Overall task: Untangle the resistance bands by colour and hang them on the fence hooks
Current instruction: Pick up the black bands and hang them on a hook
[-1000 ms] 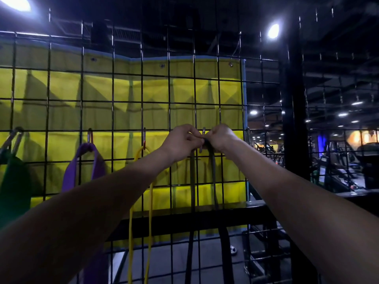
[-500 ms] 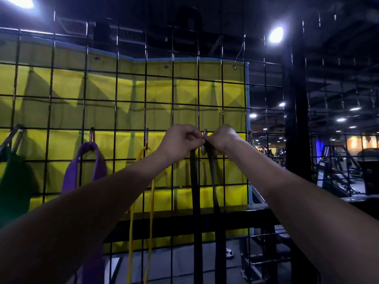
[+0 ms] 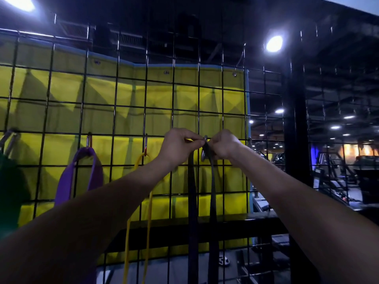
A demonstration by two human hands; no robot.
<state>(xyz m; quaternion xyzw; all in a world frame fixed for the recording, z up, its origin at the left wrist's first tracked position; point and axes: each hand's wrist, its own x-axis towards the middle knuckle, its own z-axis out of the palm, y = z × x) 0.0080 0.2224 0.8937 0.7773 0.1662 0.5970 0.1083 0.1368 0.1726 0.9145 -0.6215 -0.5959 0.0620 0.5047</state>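
The left hand (image 3: 178, 147) and right hand (image 3: 224, 144) cover the top of the black band (image 3: 192, 201), so its seat on the hook (image 3: 203, 155) cannot be told. The left arm hides part of the yellow band (image 3: 148, 218). The green band (image 3: 9, 181) is cut off at the left edge.

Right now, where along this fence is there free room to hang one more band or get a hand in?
Free: the mesh squares above the hook row, and the fence right of the yellow tarp. Crowded: the row holding the purple band, the yellow band and the black band, where the left hand and right hand meet at a hook.
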